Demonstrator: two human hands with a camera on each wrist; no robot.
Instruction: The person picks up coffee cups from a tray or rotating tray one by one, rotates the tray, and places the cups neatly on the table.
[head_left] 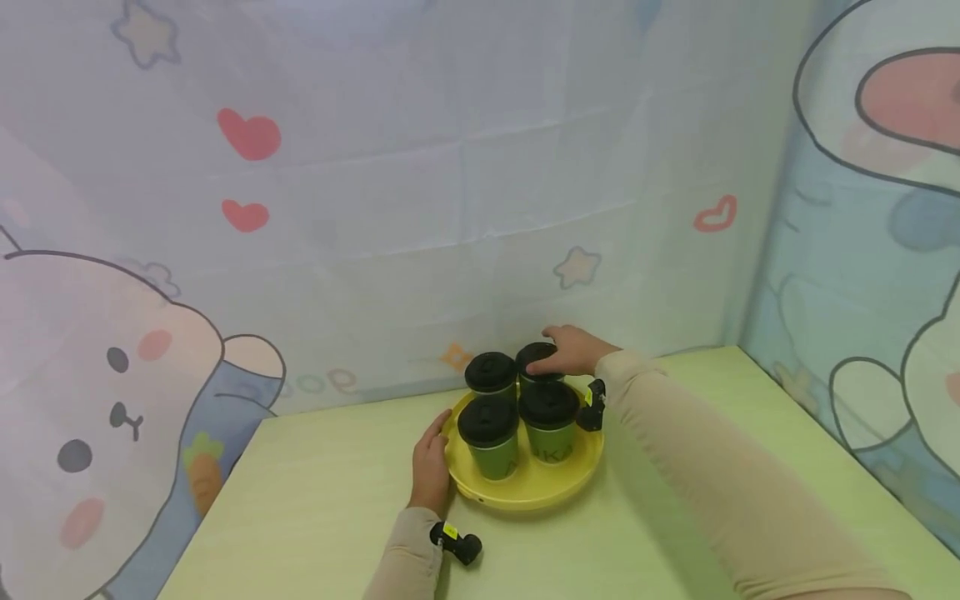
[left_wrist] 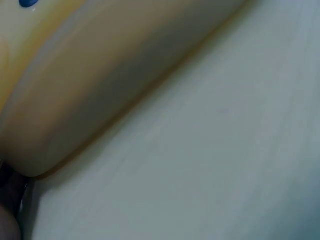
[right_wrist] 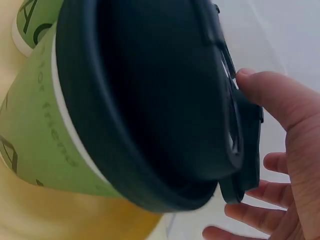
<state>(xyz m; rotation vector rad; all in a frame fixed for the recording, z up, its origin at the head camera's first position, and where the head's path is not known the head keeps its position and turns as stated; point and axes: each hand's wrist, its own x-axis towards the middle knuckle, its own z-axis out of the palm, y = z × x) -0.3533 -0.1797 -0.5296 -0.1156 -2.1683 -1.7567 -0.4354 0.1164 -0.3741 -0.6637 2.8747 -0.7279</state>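
Several green paper cups with black lids stand upright on a round yellow tray (head_left: pixel 525 497). In the head view my left hand (head_left: pixel 431 471) lies along the tray's left edge, its fingers extended against the side. My right hand (head_left: pixel 573 352) is over the back right cup (head_left: pixel 531 355), its thumb by the lid. In the right wrist view, the fingers (right_wrist: pixel 257 217) spread past that cup's lid (right_wrist: pixel 250 145). A nearer cup (right_wrist: pixel 60 140) fills much of that view. The left wrist view shows the tray's side (left_wrist: pixel 115 65), with a bit of the hand in the lower left corner.
The tray stands on a pale yellow-green table (head_left: pixel 322 492), close to its back edge. A printed cloth backdrop (head_left: pixel 375 208) rises right behind, and another patterned panel (head_left: pixel 847 275) stands on the right. Small black wrist cameras (head_left: pixel 457 543) are strapped to both sleeves.
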